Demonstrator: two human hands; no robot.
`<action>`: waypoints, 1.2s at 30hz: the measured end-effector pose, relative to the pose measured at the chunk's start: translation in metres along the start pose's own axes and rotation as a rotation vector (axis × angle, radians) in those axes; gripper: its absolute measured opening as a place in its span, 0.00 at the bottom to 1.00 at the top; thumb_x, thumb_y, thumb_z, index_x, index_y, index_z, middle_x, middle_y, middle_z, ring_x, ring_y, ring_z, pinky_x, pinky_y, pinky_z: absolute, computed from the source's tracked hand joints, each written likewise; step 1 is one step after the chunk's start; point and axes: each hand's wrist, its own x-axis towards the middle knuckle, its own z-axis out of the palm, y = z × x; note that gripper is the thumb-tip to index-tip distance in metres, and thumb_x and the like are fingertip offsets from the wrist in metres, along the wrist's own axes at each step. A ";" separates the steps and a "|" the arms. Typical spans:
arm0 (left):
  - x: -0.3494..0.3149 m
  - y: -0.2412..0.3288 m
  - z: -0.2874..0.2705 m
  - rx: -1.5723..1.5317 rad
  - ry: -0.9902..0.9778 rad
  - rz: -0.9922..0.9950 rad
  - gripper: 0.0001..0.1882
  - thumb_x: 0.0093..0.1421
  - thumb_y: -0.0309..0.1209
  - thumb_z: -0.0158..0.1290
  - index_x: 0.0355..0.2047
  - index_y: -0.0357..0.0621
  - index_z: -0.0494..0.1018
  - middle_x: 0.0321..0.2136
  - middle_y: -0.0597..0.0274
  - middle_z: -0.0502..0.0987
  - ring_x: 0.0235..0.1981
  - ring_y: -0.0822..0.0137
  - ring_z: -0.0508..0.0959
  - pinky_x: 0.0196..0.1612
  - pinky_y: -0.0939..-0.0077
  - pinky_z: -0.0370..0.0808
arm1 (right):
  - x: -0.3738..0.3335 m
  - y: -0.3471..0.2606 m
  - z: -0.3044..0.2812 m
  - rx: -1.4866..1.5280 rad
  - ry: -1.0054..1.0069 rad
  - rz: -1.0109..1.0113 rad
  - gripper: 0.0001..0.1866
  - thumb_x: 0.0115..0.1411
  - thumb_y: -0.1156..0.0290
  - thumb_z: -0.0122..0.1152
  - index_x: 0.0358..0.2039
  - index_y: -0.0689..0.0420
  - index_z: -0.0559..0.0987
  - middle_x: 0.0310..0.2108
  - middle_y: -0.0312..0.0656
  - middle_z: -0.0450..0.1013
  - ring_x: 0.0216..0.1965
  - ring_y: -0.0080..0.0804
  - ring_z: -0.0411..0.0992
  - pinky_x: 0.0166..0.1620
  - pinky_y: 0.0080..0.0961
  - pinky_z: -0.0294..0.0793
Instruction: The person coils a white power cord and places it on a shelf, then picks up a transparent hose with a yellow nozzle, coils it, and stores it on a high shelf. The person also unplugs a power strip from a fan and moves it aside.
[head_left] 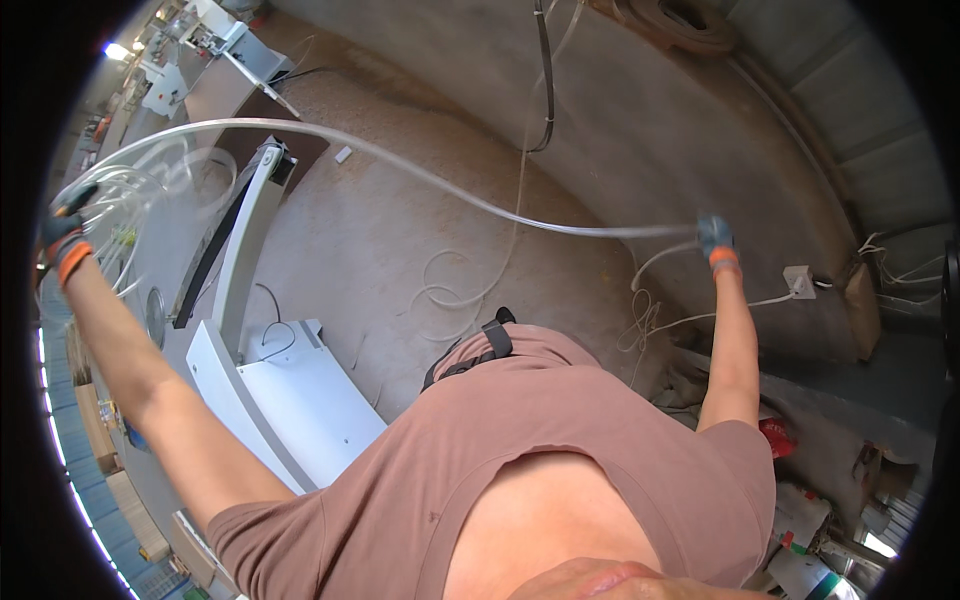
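Tube, arched, left grip to right grip

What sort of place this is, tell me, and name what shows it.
Most likely an industrial workshop or small factory. A stained, bare floor, a large white machine-like casing standing on it, and a long pale tube being handled by hand all suggest that.

Brownish floor with thin looped tubing
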 end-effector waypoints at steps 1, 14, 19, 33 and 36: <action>-0.007 0.010 0.015 -0.019 0.002 0.023 0.20 0.64 0.29 0.45 0.56 0.45 0.74 0.45 0.55 0.80 0.46 0.61 0.80 0.53 0.69 0.74 | 0.026 -0.038 -0.023 0.086 -0.065 -0.045 0.24 0.60 0.49 0.55 0.30 0.62 0.75 0.25 0.53 0.72 0.26 0.46 0.64 0.34 0.43 0.68; -0.182 0.293 0.211 -0.817 0.145 0.328 0.22 0.59 0.16 0.46 0.54 0.41 0.75 0.55 0.50 0.76 0.60 0.55 0.73 0.66 0.62 0.65 | 0.062 -0.589 -0.149 -0.069 -0.691 -0.185 0.22 0.61 0.47 0.60 0.40 0.55 0.81 0.22 0.36 0.74 0.16 0.26 0.68 0.19 0.27 0.66; -0.192 0.372 0.202 -1.324 -0.019 0.231 0.21 0.58 0.15 0.49 0.52 0.39 0.77 0.54 0.51 0.76 0.59 0.56 0.74 0.65 0.64 0.66 | 0.057 -0.638 -0.152 0.387 -0.794 -0.599 0.21 0.60 0.51 0.63 0.44 0.55 0.81 0.28 0.40 0.78 0.22 0.27 0.74 0.26 0.28 0.73; -0.171 0.490 0.185 -1.824 -0.548 -0.390 0.16 0.57 0.27 0.65 0.43 0.34 0.77 0.37 0.64 0.80 0.36 0.71 0.78 0.44 0.72 0.77 | 0.084 -0.684 -0.190 1.044 -0.267 -0.601 0.19 0.53 0.57 0.73 0.34 0.60 0.82 0.27 0.42 0.79 0.17 0.27 0.72 0.18 0.25 0.69; -0.156 0.481 0.217 -1.576 -0.448 -0.487 0.18 0.53 0.31 0.68 0.40 0.35 0.77 0.34 0.65 0.78 0.33 0.70 0.77 0.42 0.69 0.77 | 0.143 -0.635 -0.156 1.163 -0.097 -0.508 0.21 0.55 0.56 0.71 0.41 0.59 0.80 0.35 0.44 0.79 0.22 0.30 0.74 0.25 0.28 0.75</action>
